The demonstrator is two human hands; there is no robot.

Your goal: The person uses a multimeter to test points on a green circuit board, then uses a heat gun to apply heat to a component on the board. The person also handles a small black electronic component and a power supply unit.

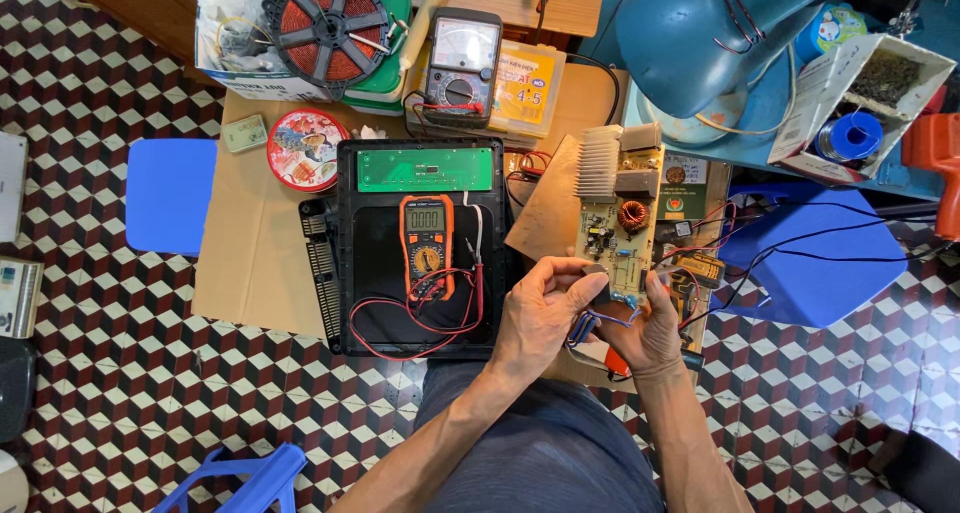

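Observation:
My left hand (540, 308) and my right hand (645, 323) meet at the near end of a long yellow circuit board (615, 223). The board carries a silver heat sink (600, 161) and a copper coil (632, 214). Both hands pinch a small grey part (598, 281) at the board's near edge, with blue wires (595, 323) looping below it. An orange digital multimeter (427, 246) lies to the left on a black plastic housing (370, 273), with its red and black leads (415, 323) coiled beside it.
Brown cardboard (250, 233) covers the low work surface. At the back stand an analogue meter (462, 65), a round induction coil (330, 21), a round tin (306, 149) and a blue lamp (690, 33). Blue stools (170, 195) (820, 263) flank the work area on the tiled floor.

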